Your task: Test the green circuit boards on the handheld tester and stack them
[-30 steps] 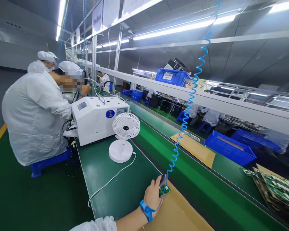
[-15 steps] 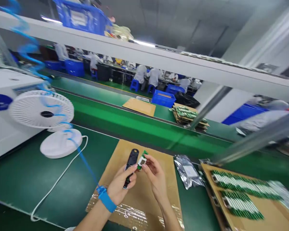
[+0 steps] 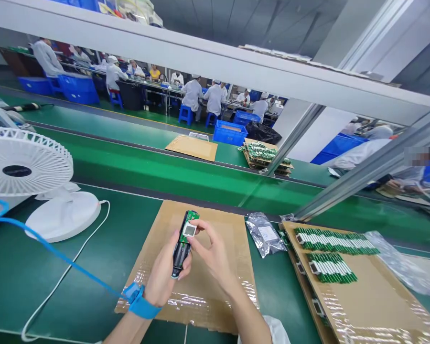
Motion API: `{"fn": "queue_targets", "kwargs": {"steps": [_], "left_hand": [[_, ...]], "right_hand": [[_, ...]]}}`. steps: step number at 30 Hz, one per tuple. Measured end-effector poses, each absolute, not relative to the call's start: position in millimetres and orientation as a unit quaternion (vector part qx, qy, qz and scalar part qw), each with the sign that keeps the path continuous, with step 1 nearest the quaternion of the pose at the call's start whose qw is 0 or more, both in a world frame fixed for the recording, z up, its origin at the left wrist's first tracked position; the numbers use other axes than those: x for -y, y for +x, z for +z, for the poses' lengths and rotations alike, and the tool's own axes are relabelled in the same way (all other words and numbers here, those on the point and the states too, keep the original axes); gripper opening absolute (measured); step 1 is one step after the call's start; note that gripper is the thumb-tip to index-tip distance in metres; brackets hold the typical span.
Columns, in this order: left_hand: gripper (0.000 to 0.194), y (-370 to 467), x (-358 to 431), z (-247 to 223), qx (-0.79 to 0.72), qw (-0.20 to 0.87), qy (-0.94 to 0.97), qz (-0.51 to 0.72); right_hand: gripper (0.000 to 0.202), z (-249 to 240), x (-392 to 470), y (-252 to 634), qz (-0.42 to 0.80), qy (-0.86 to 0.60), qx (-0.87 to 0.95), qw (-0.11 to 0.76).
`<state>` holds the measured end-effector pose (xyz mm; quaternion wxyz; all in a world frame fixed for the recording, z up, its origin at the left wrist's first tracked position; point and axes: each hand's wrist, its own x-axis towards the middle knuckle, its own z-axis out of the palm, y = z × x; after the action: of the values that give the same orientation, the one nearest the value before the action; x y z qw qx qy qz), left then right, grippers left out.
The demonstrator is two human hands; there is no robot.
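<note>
My left hand (image 3: 166, 267) is closed around a long black plastic casing (image 3: 181, 253), held tilted above a sheet of cardboard (image 3: 215, 301). A green circuit board (image 3: 192, 215) with a small white-framed screen (image 3: 189, 230) lies at the upper part of the casing. Pinched at the screen's right edge are the thumb and fingertips of my right hand (image 3: 213, 251). Whether the board is fully seated in the casing I cannot tell. A blue wrist strap (image 3: 143, 306) with a coiled cord circles my left wrist.
At right, a cardboard tray (image 3: 372, 291) carries rows of green boards (image 3: 335, 241). A silvery bag (image 3: 266, 234) lies beside it. A white fan (image 3: 62, 215) stands at left, its cable on the green bench. A metal post (image 3: 361, 167) rises at right.
My right hand has brought the circuit board onto the casing; before, it was held apart to the casing's right. The camera view has shifted, moving the fan further left.
</note>
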<state>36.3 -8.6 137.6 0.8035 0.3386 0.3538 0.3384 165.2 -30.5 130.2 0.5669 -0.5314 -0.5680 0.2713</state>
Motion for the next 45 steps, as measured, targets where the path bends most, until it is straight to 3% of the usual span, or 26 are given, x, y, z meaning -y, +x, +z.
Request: {"fn": "queue_targets", "kwargs": {"steps": [11, 34, 45], "left_hand": [[0.044, 37, 19, 144, -0.374, 0.776, 0.377, 0.340], [0.044, 34, 40, 163, -0.387, 0.783, 0.347, 0.342], [0.043, 33, 39, 153, -0.408, 0.739, 0.413, 0.343]], "right_hand": [[0.030, 142, 39, 168, 0.214, -0.544, 0.583, 0.564], [0.033, 167, 59, 164, 0.215, -0.554, 0.601, 0.534], [0.025, 155, 58, 167, 0.326, -0.541, 0.564, 0.531]]}}
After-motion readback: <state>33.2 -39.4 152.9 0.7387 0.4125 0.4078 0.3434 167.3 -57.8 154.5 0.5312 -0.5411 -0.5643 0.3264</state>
